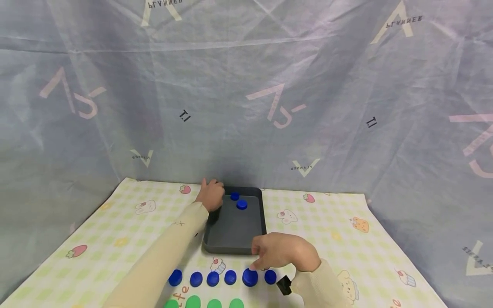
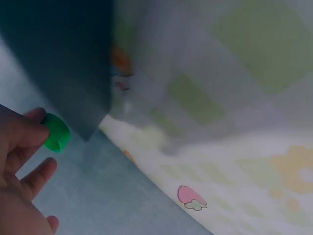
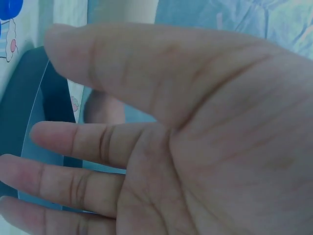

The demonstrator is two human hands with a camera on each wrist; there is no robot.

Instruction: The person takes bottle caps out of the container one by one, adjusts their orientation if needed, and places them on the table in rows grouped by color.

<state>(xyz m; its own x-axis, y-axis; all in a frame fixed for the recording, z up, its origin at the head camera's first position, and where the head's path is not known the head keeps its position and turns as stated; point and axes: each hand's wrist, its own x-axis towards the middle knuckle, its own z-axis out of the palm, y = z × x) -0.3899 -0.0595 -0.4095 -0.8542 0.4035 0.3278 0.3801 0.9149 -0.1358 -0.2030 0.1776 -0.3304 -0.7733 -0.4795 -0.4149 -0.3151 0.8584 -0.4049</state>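
My left hand (image 1: pixel 211 194) is at the far left corner of a dark grey tray (image 1: pixel 235 231). In the left wrist view, its thumb and fingertips pinch a green bottle cap (image 2: pixel 57 133); the head view hides that cap. Two blue caps lie inside the tray near its far end, one smaller (image 1: pixel 235 196) and one larger (image 1: pixel 242 204). Near the tray's front right corner, my right hand (image 1: pixel 285 251) is over the large blue cap (image 1: pixel 250 278) in the front row. Its palm holds nothing, and the fingers stretch out apart from the thumb (image 3: pixel 98 58).
Several blue caps (image 1: pixel 213 279) form a row in front of the tray. Nearer me, several green caps (image 1: pixel 193 302) are partly cut off by the frame. A checked, printed cloth (image 1: pixel 319 239) covers the table, and a grey curtain (image 1: pixel 246 107) hangs behind and beside it.
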